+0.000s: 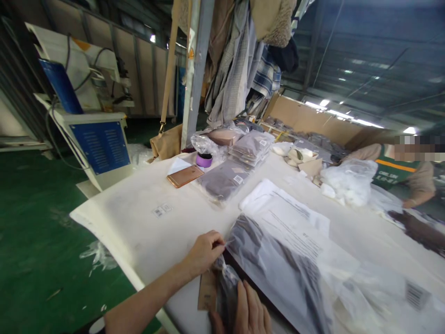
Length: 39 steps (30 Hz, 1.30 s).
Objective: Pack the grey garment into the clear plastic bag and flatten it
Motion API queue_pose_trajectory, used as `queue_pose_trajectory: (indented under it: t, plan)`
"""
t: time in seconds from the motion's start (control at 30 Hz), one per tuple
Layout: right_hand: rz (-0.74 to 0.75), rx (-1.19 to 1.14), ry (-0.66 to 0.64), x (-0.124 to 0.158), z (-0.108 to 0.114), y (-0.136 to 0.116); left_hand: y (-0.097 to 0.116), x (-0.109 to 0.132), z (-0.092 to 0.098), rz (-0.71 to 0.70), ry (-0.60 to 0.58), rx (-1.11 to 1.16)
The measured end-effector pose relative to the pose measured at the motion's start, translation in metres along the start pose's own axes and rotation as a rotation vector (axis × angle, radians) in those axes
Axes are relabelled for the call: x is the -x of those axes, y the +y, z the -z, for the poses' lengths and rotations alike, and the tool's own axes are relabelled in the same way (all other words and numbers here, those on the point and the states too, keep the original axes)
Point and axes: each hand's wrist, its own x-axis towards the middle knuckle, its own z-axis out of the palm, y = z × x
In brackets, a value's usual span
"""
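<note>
My left hand (205, 253) pinches the near corner of a clear plastic bag (278, 246) that holds a dark garment (250, 250). The bag lies on a white table (146, 227), with printed text on its upper side. My right hand (248, 311) presses down on the crumpled open end of the bag, at the table's near edge, next to a brown cardboard tag (207, 290).
A rose-gold phone (185, 176), a purple tape roll (204, 160) and stacks of bagged grey garments (239, 162) lie farther back. Another person in a green vest (399, 171) works at the right. Clothes hang from a post (196, 69). A blue-panelled machine (99, 146) stands left.
</note>
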Motion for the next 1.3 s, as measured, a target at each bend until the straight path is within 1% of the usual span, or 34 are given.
queue_pose_trajectory:
  t: [0.07, 0.13, 0.23, 0.3, 0.47, 0.53, 0.6, 0.67, 0.8, 0.87, 0.93, 1.0, 1.07, 1.13, 1.2, 1.23, 1.3]
  plan:
    - [-0.005, 0.025, 0.008, -0.01, -0.005, 0.005, 0.001, 0.001, -0.002, 0.03, 0.052, 0.007]
    - [0.015, 0.068, -0.001, -0.019, -0.006, 0.016, 0.002, 0.001, -0.002, 0.07, 0.095, 0.014]
    - [0.133, 0.124, -0.08, -0.031, -0.006, 0.033, 0.001, 0.001, -0.001, 0.129, 0.12, 0.023]
    - [0.207, 0.116, -0.146, -0.036, -0.005, 0.038, 0.001, 0.0, -0.001, 0.162, 0.12, 0.026]
    - [0.247, 0.03, -0.237, -0.03, -0.008, 0.038, 0.004, -0.002, -0.001, 0.222, 0.131, 0.007]
    - [0.234, 0.059, -0.242, -0.025, -0.011, 0.04, 0.006, -0.004, -0.001, 0.228, 0.135, -0.017]
    - [0.186, 0.089, -0.252, -0.022, -0.015, 0.044, 0.007, -0.004, -0.001, 0.208, 0.145, -0.056]
    - [0.148, 0.122, -0.26, -0.021, -0.019, 0.049, 0.006, -0.003, -0.002, 0.165, 0.163, -0.11]
    - [0.258, 0.174, -0.251, -0.027, -0.025, 0.056, -0.002, 0.007, -0.007, 0.034, 0.189, -0.218]
    - [0.268, 0.206, -0.248, -0.034, -0.027, 0.056, -0.008, 0.014, -0.01, -0.043, 0.188, -0.264]
    - [0.215, 0.234, -0.262, -0.041, -0.03, 0.054, -0.013, 0.02, -0.012, -0.12, 0.179, -0.301]
    - [0.153, 0.234, -0.291, -0.048, -0.034, 0.052, -0.018, 0.024, -0.013, -0.242, 0.189, -0.36]
    - [0.114, 0.208, -0.319, -0.055, -0.04, 0.053, -0.022, 0.026, -0.011, -0.392, 0.236, -0.456]
    - [0.083, 0.156, -0.351, -0.062, -0.046, 0.055, -0.026, 0.027, -0.009, -0.51, 0.31, -0.563]
    - [0.062, 0.106, -0.368, -0.069, -0.055, 0.057, -0.031, 0.027, -0.006, -0.566, 0.358, -0.624]
    - [0.035, 0.08, -0.371, -0.072, -0.06, 0.057, -0.034, 0.028, -0.004, -0.582, 0.35, -0.635]
    - [-0.025, 0.032, -0.361, -0.08, -0.072, 0.057, -0.04, 0.028, -0.001, -0.58, 0.278, -0.625]
